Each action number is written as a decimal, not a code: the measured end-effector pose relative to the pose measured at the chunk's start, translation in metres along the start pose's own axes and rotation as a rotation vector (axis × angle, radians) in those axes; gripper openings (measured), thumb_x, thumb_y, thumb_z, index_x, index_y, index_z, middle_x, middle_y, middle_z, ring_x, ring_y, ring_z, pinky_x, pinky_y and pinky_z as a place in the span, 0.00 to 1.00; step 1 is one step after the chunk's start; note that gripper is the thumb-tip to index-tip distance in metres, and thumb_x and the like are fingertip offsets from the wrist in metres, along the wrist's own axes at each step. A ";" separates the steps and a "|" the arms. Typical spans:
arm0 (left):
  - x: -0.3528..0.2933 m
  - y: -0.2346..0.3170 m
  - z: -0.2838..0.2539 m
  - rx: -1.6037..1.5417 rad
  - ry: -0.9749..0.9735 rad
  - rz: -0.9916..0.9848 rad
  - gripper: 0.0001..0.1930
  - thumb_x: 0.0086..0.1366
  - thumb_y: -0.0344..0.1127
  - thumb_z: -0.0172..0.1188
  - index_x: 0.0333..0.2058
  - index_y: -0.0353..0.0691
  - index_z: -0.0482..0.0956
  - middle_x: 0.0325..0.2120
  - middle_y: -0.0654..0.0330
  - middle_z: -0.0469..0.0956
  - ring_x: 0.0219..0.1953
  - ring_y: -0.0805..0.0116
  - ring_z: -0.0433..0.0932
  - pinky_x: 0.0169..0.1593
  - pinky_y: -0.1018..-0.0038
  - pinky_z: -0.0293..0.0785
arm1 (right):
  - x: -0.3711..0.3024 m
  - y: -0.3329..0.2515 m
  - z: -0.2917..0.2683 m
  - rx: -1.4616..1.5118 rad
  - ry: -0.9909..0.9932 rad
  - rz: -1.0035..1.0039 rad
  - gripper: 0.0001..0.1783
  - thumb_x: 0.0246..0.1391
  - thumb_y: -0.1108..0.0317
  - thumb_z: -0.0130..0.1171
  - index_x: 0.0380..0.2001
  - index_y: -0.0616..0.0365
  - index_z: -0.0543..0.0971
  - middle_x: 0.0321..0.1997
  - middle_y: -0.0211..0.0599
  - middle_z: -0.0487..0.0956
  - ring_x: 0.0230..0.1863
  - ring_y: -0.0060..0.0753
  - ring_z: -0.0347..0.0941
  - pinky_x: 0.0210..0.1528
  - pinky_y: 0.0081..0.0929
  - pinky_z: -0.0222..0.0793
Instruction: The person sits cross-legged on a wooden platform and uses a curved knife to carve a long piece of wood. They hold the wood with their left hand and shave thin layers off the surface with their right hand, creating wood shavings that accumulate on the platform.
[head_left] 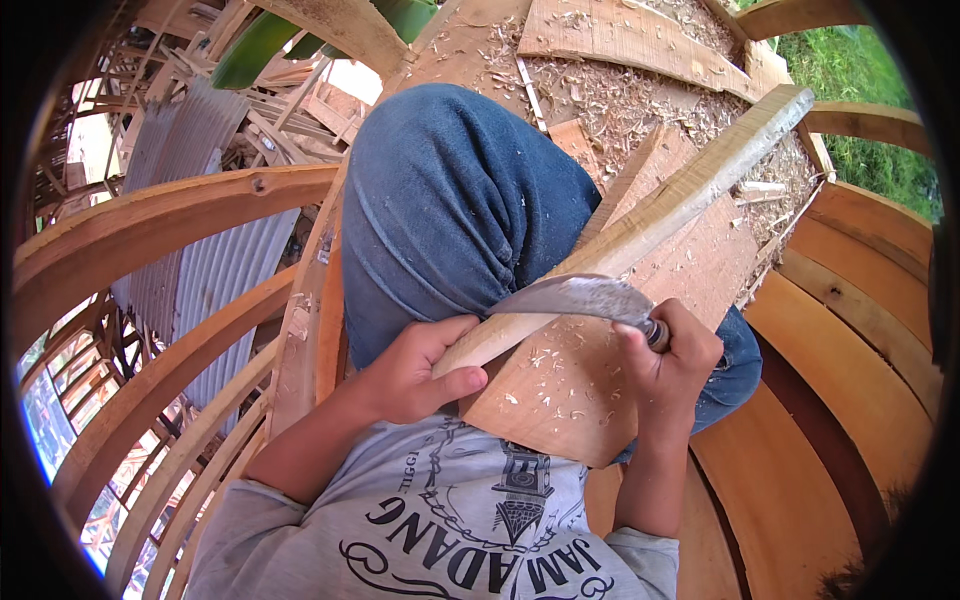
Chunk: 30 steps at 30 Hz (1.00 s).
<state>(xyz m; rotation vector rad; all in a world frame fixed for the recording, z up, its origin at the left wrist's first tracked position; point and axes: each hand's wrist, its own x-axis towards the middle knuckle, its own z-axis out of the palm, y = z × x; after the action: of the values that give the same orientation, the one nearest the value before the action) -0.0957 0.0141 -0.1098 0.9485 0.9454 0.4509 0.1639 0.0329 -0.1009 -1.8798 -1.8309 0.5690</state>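
A long pale wooden strip slants from my lap up to the far right. My left hand is closed around its near end, thumb lying over the wood. In my right hand is a knife with a broad curved blade, gripped by its round handle. The blade lies across the strip just beyond my left hand, its tip pointing left. Beneath the strip, a wide wooden board with curled shavings on it rests between my legs.
My bent knee in blue jeans rises left of the strip. Curved wooden ribs stand on the left, curved planks on the right. Shavings and a flat board lie ahead. Corrugated metal sheets are beyond the ribs.
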 end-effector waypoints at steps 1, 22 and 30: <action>0.000 0.001 -0.002 0.021 -0.013 -0.035 0.19 0.62 0.45 0.57 0.38 0.32 0.71 0.27 0.62 0.72 0.32 0.79 0.68 0.37 0.78 0.67 | 0.012 0.002 -0.004 0.017 0.047 0.111 0.28 0.46 0.46 0.61 0.14 0.62 0.67 0.10 0.30 0.55 0.14 0.21 0.51 0.16 0.23 0.49; -0.002 0.004 -0.004 -0.073 -0.068 -0.028 0.23 0.63 0.47 0.56 0.44 0.30 0.70 0.32 0.64 0.71 0.36 0.79 0.66 0.41 0.80 0.65 | -0.003 -0.015 -0.019 -0.060 -0.044 -0.128 0.28 0.35 0.47 0.71 0.13 0.58 0.68 0.09 0.36 0.62 0.11 0.37 0.56 0.15 0.29 0.54; -0.005 0.000 -0.001 -0.001 -0.024 -0.007 0.24 0.63 0.48 0.55 0.46 0.30 0.69 0.29 0.65 0.70 0.33 0.80 0.65 0.37 0.80 0.64 | 0.036 0.009 -0.026 -0.053 0.208 0.066 0.24 0.38 0.53 0.70 0.13 0.60 0.70 0.08 0.36 0.63 0.10 0.31 0.58 0.14 0.28 0.55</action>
<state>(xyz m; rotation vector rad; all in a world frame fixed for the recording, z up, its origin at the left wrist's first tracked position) -0.0992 0.0110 -0.1081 0.9472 0.9264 0.4336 0.1880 0.0682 -0.0844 -1.9606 -1.6699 0.3343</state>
